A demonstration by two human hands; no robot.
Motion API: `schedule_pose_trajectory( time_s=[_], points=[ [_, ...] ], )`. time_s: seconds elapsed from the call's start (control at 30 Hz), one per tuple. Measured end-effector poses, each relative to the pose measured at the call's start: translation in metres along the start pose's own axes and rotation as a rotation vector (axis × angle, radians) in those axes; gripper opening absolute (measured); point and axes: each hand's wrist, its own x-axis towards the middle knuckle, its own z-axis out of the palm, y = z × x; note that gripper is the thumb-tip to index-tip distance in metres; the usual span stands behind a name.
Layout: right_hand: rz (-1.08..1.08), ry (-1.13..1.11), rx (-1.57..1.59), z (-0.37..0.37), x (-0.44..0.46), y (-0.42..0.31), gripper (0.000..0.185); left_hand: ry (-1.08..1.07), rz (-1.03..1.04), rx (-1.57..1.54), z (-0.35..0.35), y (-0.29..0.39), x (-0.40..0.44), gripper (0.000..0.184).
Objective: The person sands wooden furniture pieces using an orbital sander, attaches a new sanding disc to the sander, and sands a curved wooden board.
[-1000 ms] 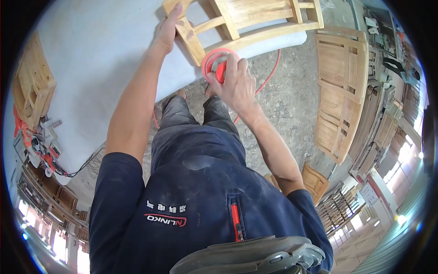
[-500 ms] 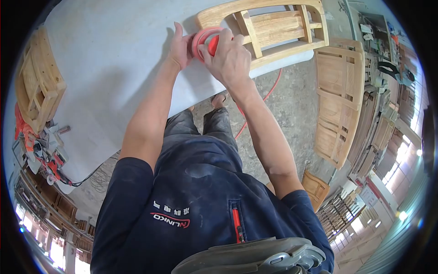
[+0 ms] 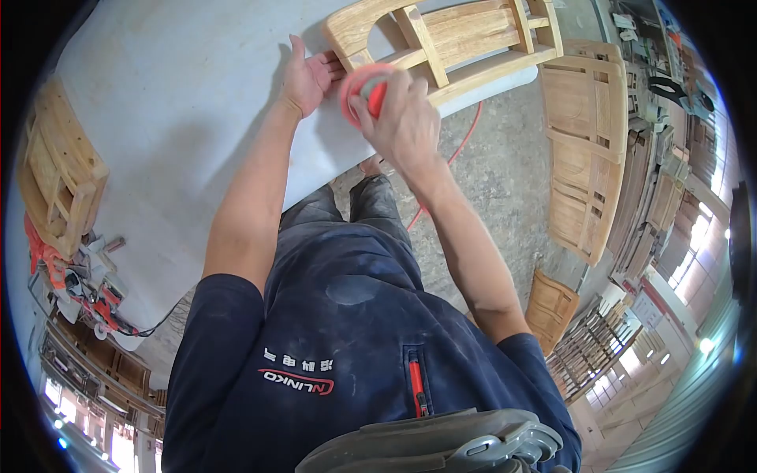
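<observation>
My right hand [image 3: 402,122] is wrapped round a red and grey round sander [image 3: 369,91], whose disc is blurred by motion. The disc is at the near left corner of a slatted wooden frame [image 3: 473,35], which lies on the pale worktable [image 3: 189,118]. My left hand [image 3: 309,77] is palm up with its thumb and fingers spread; its fingertips reach the frame's left end, partly hidden there. It holds nothing that I can see.
Another wooden frame [image 3: 63,158] lies at the table's left, above tools and orange cloth [image 3: 47,256]. A red hose [image 3: 465,142] hangs over the concrete floor. Wooden panels [image 3: 583,150] stand at the right, with a smaller one [image 3: 550,309] lower down.
The sander first moved up and left with my right hand, then slightly down. My left hand let go of the frame's top and came down beside its end. The frame shifted right, then slightly back.
</observation>
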Motion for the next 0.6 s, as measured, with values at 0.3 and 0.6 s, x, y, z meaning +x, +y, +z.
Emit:
schedule_pose_trajectory(
  time_s=[0.3, 0.6],
  points=[
    [-0.002, -0.071, -0.049, -0.002, 0.023, -0.016, 0.058, 0.045, -0.026, 0.112, 0.001, 0.001, -0.002, 0.130],
    [0.066, -0.081, -0.013, 0.003, -0.023, 0.006, 0.065, 0.031, -0.025, 0.018, 0.005, 0.002, -0.002, 0.125]
  ],
)
